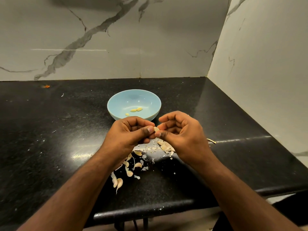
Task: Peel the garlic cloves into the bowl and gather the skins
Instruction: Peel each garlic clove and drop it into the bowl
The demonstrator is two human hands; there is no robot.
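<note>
Your left hand [131, 132] and right hand [180, 132] are both pinching one garlic clove [156, 129] just before the bowl [116, 112]; skins [131, 165] are lying near the counter edge [143, 208].

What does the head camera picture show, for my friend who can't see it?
Two hands, left hand and right hand, pinch one garlic clove above a black countertop. Behind sits a light blue bowl holding three peeled cloves; garlic skins lie scattered below the hands.

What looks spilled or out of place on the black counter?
Papery garlic skins and unpeeled cloves lie scattered loose under both hands, not gathered. A small orange scrap sits far left by the marble wall.
</note>
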